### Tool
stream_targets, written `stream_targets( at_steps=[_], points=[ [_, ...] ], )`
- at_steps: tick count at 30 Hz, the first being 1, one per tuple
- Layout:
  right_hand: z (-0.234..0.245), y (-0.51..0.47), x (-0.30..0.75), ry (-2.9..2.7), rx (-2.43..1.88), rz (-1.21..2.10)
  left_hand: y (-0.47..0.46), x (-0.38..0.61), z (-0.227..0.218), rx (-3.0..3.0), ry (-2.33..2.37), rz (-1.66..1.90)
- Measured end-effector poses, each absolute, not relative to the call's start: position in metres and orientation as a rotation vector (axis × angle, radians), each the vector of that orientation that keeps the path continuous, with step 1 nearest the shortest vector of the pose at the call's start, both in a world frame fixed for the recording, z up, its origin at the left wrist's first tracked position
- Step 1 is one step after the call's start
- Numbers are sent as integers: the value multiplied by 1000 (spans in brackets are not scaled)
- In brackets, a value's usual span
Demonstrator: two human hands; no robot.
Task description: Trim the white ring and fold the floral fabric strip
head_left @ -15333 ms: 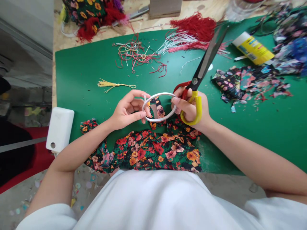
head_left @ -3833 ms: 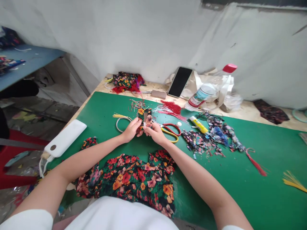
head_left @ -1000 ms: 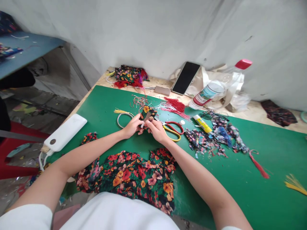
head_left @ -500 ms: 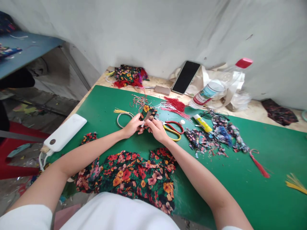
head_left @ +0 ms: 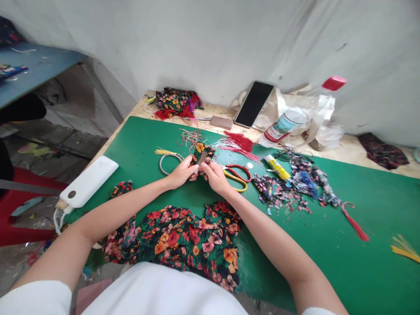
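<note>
Both hands meet over the middle of the green mat, gripping a small floral fabric piece (head_left: 199, 151) with a flat brown strip (head_left: 204, 156) against it. My left hand (head_left: 180, 174) pinches its left side, thumb pointing inward. On the other side my right hand (head_left: 215, 176) is closed on it, fingers partly hidden behind the cloth. Just right of that hand lie scissors (head_left: 241, 187) with one red and one yellow handle. A grey ring-shaped roll (head_left: 169, 162) is beside my left hand. Large floral cloth (head_left: 177, 238) spreads below my forearms.
A white power bank (head_left: 90, 181) with a cable lies at the left edge of the green mat (head_left: 138, 140). Rightward are a glue stick (head_left: 277, 167), fabric scraps (head_left: 278, 192) and a red tassel (head_left: 356, 225). A phone (head_left: 254, 104) and a bottle (head_left: 285, 126) stand at the back.
My fingers have shifted slightly on the fabric piece; the left thumb now lies flatter along it. Everything else on the table stays in place.
</note>
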State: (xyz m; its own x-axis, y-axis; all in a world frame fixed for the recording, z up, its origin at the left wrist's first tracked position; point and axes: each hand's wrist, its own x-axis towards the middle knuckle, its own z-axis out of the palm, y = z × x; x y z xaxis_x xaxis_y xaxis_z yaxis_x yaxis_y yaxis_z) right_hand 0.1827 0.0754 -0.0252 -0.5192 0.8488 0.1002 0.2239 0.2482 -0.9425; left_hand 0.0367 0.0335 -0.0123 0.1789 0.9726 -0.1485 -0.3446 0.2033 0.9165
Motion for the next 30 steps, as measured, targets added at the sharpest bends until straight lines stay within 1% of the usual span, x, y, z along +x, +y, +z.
stream_targets(
  at_steps=[9, 30],
  points=[
    [-20, 73, 183, -1995, -931, 1187, 34, 37, -14, 834, 958, 1143],
    [-21, 74, 183, -1966, -935, 1282, 35, 35, -16, 846, 939, 1149]
  ],
)
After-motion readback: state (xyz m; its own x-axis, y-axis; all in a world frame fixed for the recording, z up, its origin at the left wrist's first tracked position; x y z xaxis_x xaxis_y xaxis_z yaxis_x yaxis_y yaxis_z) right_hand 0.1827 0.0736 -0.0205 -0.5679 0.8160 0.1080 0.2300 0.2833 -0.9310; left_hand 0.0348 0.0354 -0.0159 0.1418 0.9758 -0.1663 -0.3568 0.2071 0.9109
